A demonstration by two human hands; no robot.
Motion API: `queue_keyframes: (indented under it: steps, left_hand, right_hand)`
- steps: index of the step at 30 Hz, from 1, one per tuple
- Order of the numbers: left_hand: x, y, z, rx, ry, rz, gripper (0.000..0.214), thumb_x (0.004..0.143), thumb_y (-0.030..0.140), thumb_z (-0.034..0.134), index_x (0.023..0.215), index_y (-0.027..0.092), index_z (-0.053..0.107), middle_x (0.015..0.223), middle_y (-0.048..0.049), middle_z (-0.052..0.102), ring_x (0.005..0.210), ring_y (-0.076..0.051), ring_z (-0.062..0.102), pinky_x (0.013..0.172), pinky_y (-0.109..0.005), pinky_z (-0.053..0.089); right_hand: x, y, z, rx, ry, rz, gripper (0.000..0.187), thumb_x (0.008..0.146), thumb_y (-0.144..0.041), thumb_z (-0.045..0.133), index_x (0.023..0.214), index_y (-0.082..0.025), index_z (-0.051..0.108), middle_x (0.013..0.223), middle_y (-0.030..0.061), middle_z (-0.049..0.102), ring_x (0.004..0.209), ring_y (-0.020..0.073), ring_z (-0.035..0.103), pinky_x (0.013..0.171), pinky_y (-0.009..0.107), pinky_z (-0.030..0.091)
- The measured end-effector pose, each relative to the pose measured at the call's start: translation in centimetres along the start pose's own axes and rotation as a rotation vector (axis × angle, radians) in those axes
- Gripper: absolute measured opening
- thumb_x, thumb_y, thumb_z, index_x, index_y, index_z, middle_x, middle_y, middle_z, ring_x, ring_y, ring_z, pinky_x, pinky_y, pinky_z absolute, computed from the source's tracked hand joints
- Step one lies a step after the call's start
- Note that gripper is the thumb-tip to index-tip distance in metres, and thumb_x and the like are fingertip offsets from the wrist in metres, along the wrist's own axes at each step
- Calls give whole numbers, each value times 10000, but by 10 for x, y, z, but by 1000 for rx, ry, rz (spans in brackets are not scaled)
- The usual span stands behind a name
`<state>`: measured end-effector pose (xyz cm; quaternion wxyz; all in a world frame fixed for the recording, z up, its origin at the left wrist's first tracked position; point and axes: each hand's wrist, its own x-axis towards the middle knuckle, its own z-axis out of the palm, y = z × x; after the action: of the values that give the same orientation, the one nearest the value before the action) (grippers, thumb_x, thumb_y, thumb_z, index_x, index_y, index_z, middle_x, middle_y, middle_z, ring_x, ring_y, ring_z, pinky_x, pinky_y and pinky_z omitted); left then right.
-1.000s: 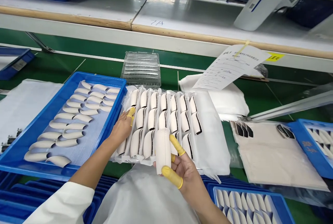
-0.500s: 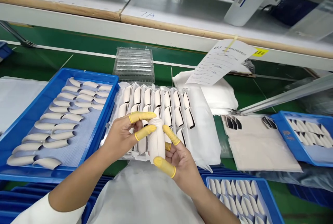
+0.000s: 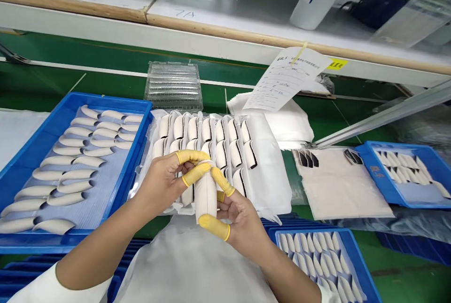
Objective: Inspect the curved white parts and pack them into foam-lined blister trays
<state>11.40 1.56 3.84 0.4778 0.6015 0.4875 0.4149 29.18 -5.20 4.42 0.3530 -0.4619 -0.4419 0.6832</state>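
Both hands hold one white curved plastic part [image 3: 205,195] upright in front of me. My right hand [image 3: 237,221] grips its lower half with yellow finger cots on thumb and fingers. My left hand [image 3: 169,178] pinches its top end, also in yellow cots. Just behind them lies a clear blister tray [image 3: 262,152] on white foam, with rows of the same white parts standing in its slots.
A blue bin [image 3: 137,152] of loose white parts sits at left, another blue bin [image 3: 355,275] at lower right, a third blue bin [image 3: 373,171] at far right. A stack of clear trays [image 3: 173,87], a hanging paper sheet [image 3: 285,80] and white foam sheets [image 3: 341,190] lie on the green belt.
My left hand left the blister tray and came over to pinch the top of the white part in my right hand. The view has shifted right and slightly down.
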Motion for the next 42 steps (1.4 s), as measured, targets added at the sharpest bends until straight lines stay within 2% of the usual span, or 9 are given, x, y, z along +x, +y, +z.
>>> queue_keyframes:
  steps: [6,11,16,21,24,27,34,39,42]
  left_hand:
    - [8,9,-2,-133,-18,-70,182,798,352,731,888,195,742,827,-19,740,711,-123,648,667,-222,549]
    - [14,14,-2,-250,12,-143,226,735,372,788,851,186,736,754,-5,699,660,-107,612,609,-206,519]
    - [22,3,1,-337,-60,-284,222,696,365,796,760,167,720,603,19,609,507,-73,499,462,-183,427]
    - [24,-10,9,-435,-121,-443,225,652,357,798,676,162,690,511,52,516,452,-54,428,436,-178,388]
    - [23,-14,12,-468,-138,-489,208,641,333,803,679,160,693,485,62,493,446,-53,417,433,-174,377]
    - [22,-15,13,-482,-134,-488,209,631,324,815,699,161,704,487,66,498,445,-48,419,442,-173,381]
    - [18,-14,14,-484,-111,-472,253,628,367,847,701,166,712,497,61,504,453,-54,426,451,-185,392]
    - [6,-11,13,-568,-21,-334,233,742,397,799,822,191,726,659,35,603,557,-54,496,524,-162,432]
    - [-3,-7,14,-673,63,-236,218,777,383,785,912,229,710,723,40,615,622,-57,520,584,-150,454]
  right_hand:
    - [-2,-4,-2,38,-25,-36,996,710,-280,870,1522,-404,307,1161,34,699,917,153,693,833,312,577]
    - [-6,-6,-2,36,-57,-50,999,727,-286,860,1530,-408,278,1190,41,691,982,172,693,883,356,576]
    - [-11,-8,0,39,-58,3,1021,750,-334,839,1556,-373,213,1118,43,724,958,190,717,833,359,591]
    - [-11,-12,3,81,-10,77,1041,723,-360,855,1558,-317,234,933,17,757,845,203,747,821,390,596]
    - [-11,-13,4,75,41,112,1037,702,-357,868,1549,-305,272,893,7,748,834,203,747,828,389,592]
    - [-12,-13,4,60,74,134,1041,677,-354,883,1539,-314,300,914,5,738,832,192,741,826,367,587]
    - [-14,-11,4,29,57,110,1013,699,-377,865,1539,-313,301,887,-3,721,817,179,720,818,358,577]
    - [-17,-5,6,48,-1,28,1033,710,-391,863,1544,-350,254,972,6,721,803,149,686,831,354,560]
    - [-19,-1,7,157,-11,4,953,686,-468,865,1487,-345,364,1012,20,711,824,152,685,834,348,548]
